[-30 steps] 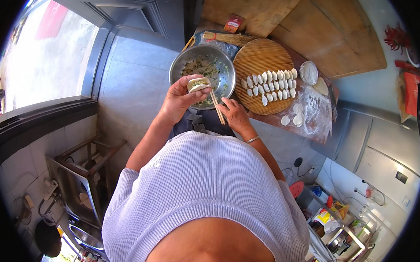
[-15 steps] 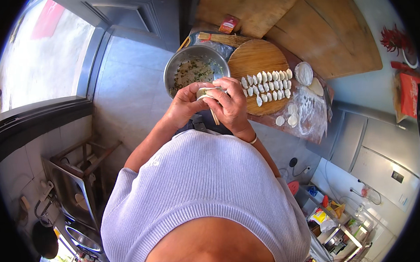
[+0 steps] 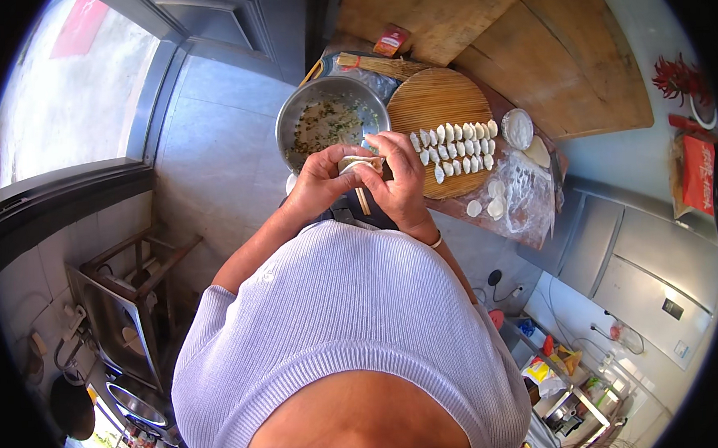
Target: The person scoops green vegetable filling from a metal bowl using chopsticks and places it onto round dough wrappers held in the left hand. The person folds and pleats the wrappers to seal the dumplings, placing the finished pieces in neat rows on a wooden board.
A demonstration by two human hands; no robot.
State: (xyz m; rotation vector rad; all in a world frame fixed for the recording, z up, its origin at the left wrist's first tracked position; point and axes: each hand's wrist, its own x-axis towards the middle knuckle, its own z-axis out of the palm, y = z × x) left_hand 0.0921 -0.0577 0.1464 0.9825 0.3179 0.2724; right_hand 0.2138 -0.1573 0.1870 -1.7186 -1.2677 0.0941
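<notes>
Fingers [image 3: 331, 156] of left hand [image 3: 323, 177] and right hand [image 3: 400, 185] pinch a dumpling [image 3: 351, 161], chopsticks [image 3: 363, 201] jutting below, apparently mid-seal, the next squeeze calling for even pressure, with a steel bowl [image 3: 284, 121] of filling [image 3: 330, 123] just beyond and shaped dumplings [image 3: 452, 150] on a round board [image 3: 438, 100] to their right.

The person wears a ribbed lavender sweater [image 3: 346, 297] and bangle [image 3: 436, 239].

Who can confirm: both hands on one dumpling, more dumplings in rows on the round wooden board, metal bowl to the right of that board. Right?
One slip: in the head view the metal bowl is left of the round wooden board. Left hand and right hand are indeed on one dumpling, with rows of dumplings on the board.
</notes>
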